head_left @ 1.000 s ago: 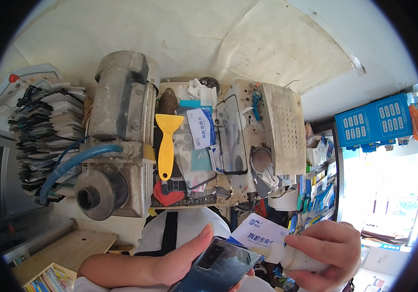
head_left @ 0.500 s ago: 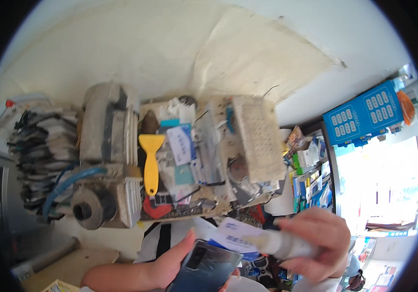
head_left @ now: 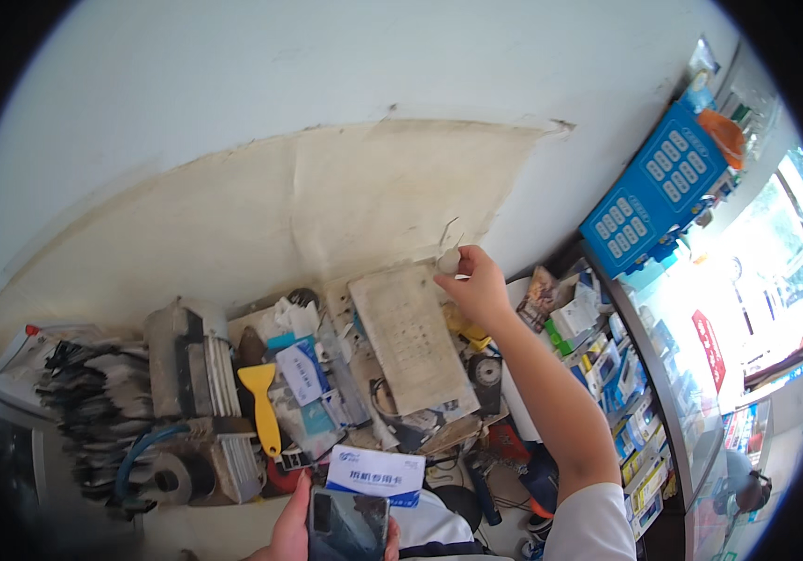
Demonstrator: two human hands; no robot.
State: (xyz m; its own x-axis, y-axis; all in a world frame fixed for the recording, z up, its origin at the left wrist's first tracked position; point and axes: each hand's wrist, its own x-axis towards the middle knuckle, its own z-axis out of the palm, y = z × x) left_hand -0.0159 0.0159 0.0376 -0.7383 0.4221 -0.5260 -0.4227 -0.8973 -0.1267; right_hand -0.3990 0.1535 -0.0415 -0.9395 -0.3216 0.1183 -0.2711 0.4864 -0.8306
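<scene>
In my left hand is a dark, glossy phone, with a white-and-blue card at its top edge. My right hand reaches to the back of the cluttered bench and grips a small white cylindrical bottle near a thin bent wire, just beyond the perforated beige board. A yellow scraper lies left of another white-and-blue card among sheets and scraps.
A grimy metal machine with a blue hose stands at the left beside a stack of sheets. At the right are shelves of small packages, a blue board on the wall and a bright window or glass front.
My right hand has moved from beside the phone up and away to the back of the bench, taking the bottle along. The view has tilted upward, showing more wall.
</scene>
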